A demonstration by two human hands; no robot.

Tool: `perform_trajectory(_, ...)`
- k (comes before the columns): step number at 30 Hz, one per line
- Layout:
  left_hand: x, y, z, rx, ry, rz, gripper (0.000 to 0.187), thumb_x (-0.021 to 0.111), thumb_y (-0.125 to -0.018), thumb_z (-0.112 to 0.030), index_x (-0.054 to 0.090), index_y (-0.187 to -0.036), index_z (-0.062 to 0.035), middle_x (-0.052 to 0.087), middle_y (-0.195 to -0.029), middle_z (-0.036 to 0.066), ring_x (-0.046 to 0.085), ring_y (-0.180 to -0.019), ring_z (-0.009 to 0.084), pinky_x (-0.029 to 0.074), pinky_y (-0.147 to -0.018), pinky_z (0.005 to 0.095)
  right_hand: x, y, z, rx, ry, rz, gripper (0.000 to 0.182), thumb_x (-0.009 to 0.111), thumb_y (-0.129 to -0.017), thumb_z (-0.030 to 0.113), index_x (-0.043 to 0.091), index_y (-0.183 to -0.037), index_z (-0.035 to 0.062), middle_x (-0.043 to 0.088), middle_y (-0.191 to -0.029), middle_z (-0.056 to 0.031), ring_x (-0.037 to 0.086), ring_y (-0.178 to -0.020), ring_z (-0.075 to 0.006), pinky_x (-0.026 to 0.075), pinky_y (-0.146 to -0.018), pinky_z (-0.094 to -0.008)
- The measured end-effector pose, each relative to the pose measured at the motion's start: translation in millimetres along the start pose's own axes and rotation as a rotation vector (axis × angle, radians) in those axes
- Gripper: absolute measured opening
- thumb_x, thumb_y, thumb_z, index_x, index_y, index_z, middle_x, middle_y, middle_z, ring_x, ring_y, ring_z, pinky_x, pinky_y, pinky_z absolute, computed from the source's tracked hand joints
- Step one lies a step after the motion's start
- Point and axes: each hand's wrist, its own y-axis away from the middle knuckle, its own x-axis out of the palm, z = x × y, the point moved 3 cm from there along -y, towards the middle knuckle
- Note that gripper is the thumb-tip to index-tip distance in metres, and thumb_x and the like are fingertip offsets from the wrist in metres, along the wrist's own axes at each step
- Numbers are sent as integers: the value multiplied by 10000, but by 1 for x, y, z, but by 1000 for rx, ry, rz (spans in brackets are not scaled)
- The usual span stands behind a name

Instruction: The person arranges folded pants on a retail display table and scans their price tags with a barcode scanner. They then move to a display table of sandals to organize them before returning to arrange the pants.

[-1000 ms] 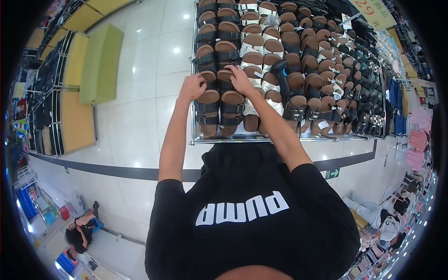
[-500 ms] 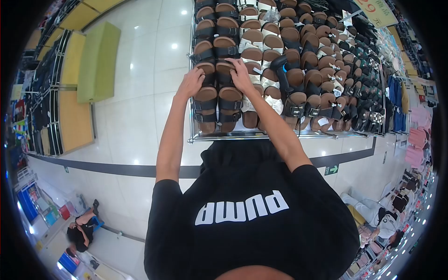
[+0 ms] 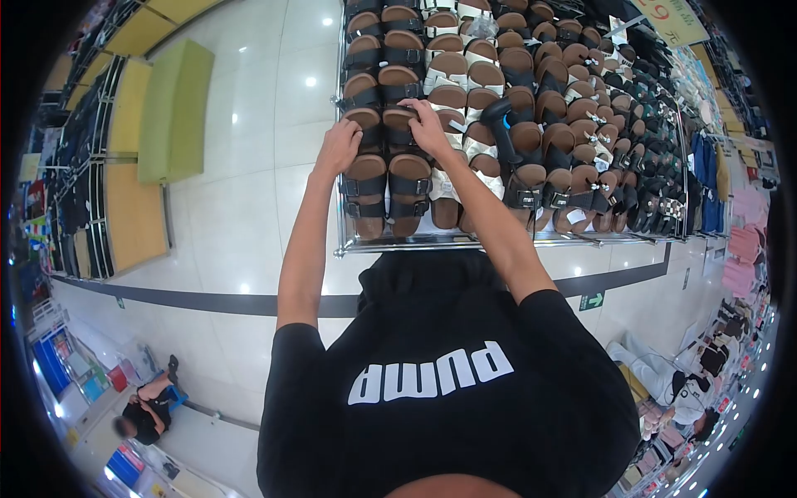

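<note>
Your left hand [image 3: 339, 148] and right hand [image 3: 427, 130] have edged forward, fingers [image 3: 354, 129] partly curled against black-strapped sandals [image 3: 398, 130], grip unclear; those lie just beyond the nearest pair [image 3: 365, 197] on the display rack [image 3: 374, 247]

From my end I count one bare left hand [image 3: 339, 147], one bare right hand [image 3: 427, 130], two black double-strapped sandals with brown insoles [image 3: 365, 168] in the nearest leftmost pair, one black-and-blue pistol-shaped scanner [image 3: 501, 129], one long green oblong block [image 3: 176, 112]; the other sandals [image 3: 523, 137] overlap beyond counting.
</note>
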Motion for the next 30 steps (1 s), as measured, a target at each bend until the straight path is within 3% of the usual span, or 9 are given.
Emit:
perform_trajectory(5, 3, 3, -3, 24, -60, -85, 176, 557, -930, -195, 599, -985, -33, 588, -1005, 143, 553, -1022, 349, 422, -879, 465, 6, 2, -9, 74, -8, 7, 450, 481, -780, -51, 596, -1188, 103, 528, -1105, -180, 528, -1099, -356, 436, -945, -411)
perform_trajectory(8, 7, 8, -6, 33, -38, -145, 235, 573, -930, -233, 610, -1057, -38, 593, -1045, 150, 548, -1054, 354, 422, -898, 458, 5, 1, -14, 44, 8, 11, 456, 537, -779, 4, 598, -1219, 106, 492, -1245, -203, 489, -1189, -382, 420, -996, -430)
perform_trajectory(10, 14, 10, -5, 21, -66, -156, 244, 577, -928, -239, 614, -1071, -45, 595, -1066, 147, 546, -1069, 350, 419, -908, 463, 3, 1, -16, -64, 273, -38, 486, 603, -766, 78, 592, -1251, 106, 426, -1367, -224, 438, -1255, -424, 387, -1059, -460)
perform_trajectory(16, 19, 10, -5, -94, -137, -100, 277, 584, -919, -245, 617, -1129, -67, 595, -1148, 133, 527, -1138, 335, 406, -938, 485, 2, 3, -15, 43, 262, 42, 559, 700, -830, 287, 536, -1333, 104, 349, -1475, -239, 393, -1322, -456, 351, -1095, -490)
perform_trajectory(19, 14, 14, -19, -53, -100, -164, 281, 597, -906, -221, 616, -1139, -66, 584, -1175, 136, 519, -1154, 339, 396, -964, 479, -13, 19, 3, 4, 153, -118, 553, 675, -864, 271, 499, -1349, 73, 357, -1464, -231, 391, -1332, -426, 341, -1099, -474)
perform_trajectory(21, 5, 24, -34, -63, -49, -405, 278, 622, -876, -156, 613, -1134, -51, 568, -1200, 154, 514, -1144, 355, 388, -990, 465, -31, 43, 2, -6, 190, -237, 521, 672, -864, 245, 510, -1323, 62, 365, -1452, -228, 390, -1333, -416, 333, -1104, -462)
perform_trajectory(25, 18, 42, -70, -12, 165, -398, 262, 631, -826, -79, 612, -1082, -27, 550, -1185, 186, 506, -1144, 372, 383, -988, 486, -79, 118, 0, 66, 214, -564, 435, 667, -832, 97, 531, -1237, 15, 453, -1367, -197, 427, -1291, -373, 329, -1097, -431)
perform_trajectory(28, 34, 47, -109, 147, 232, -331, 243, 633, -817, -70, 619, -1055, -27, 552, -1180, 177, 510, -1138, 366, 397, -974, 476, -113, 189, -13, 152, 140, -756, 415, 662, -829, 52, 540, -1221, -5, 481, -1343, -178, 500, -1214, -310, 408, -1025, -383)
perform_trajectory(30, 54, 47, -132, 210, 276, -265, 243, 636, -810, -70, 620, -1049, -28, 554, -1178, 171, 515, -1130, 361, 397, -969, 468, -133, 235, -8, 237, 321, -810, 412, 633, -847, 29, 515, -1240, -5, 496, -1325, -180, 511, -1205, -308, 408, -1027, -390)
